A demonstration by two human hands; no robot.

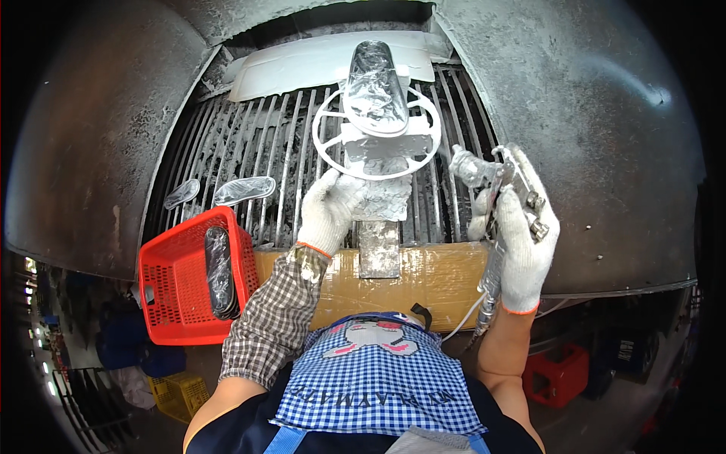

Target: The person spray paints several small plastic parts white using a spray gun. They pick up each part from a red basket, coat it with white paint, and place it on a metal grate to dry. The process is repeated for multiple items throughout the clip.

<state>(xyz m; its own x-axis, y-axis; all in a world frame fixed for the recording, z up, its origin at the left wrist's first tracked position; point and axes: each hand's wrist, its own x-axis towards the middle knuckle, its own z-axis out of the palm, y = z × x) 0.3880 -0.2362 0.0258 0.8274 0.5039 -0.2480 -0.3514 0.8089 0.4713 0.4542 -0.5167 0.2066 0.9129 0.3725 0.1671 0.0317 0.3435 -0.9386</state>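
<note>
Gripping a spray gun (476,171) in the gloved right hand (527,242), a person works at a slatted worktop (249,144) between tall, stained metal walls. In the head view, the right hand is closed around the gun near the worktop's right edge, the gun's front turned toward a white spoked wheel (437,133). On the wheel, toward the far edge, rests an elongated, dark, glossy piece (374,87) with rounded ends, lying beyond the left hand (330,206) and to the left of the gun, apart from both. The left hand, also in a white knit glove, is at the wheel's near rim with its fingers bent; whether it pinches the rim cannot be told.

A pale sheet (295,64) lies along the far edge, behind the wheel. Two shiny oblong pieces (244,190) lie side by side near the left edge. At the near left corner, a red basket (181,331) sits tilted, a dark, glossy oblong piece (218,265) inside against its right wall. A brown taped strip (442,284) runs along the near edge, before a person in a blue checked apron (378,386) and a checked left sleeve (268,321).
</note>
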